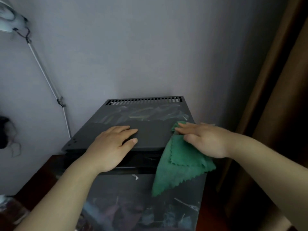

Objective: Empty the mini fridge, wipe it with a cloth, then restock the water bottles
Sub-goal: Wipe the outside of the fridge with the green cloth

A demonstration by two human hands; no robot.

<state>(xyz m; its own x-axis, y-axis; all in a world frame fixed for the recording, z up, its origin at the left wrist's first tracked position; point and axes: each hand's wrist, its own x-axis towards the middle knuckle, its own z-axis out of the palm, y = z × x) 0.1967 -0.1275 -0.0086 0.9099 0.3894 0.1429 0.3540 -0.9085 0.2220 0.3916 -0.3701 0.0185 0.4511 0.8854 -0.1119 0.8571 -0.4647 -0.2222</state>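
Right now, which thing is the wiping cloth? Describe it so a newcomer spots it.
Find the black mini fridge against the grey wall. At the front right corner of its top, the right hand presses flat on a green cloth that drapes down over the front edge. It is the only green thing there, with zigzag-cut edges.

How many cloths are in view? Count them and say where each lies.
1. The green cloth lies on the front right corner of the mini fridge. The right hand presses it flat, and its lower part hangs over the front. Others may lie outside the picture.
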